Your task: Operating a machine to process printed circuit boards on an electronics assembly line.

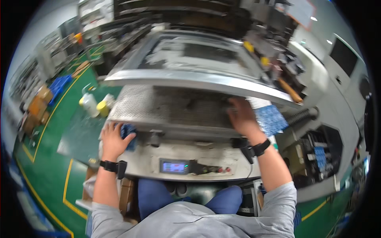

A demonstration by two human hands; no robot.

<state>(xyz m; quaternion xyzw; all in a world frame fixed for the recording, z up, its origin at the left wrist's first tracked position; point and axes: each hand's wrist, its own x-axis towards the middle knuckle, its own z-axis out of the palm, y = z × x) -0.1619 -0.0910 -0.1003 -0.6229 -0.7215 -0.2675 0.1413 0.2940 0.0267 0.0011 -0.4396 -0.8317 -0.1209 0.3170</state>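
Left of centre in the frame, the left hand [114, 139] spreads its fingers at the perforated bed [131, 99], thumb against a blue cloth [129, 134]; I cannot tell whether that grip pinches it. Mid-frame, the bed's dark area [190, 107] runs lengthwise left to right, nearer the right hand [243, 116], its grip loosely parted; the metal frame [190, 77] overhangs behind. Rightward lies a blue sheet [272, 120].

Metal frame [190, 77] overhanging perforated plate [137, 101], gap beneath apparently open, bottles [91, 105] left
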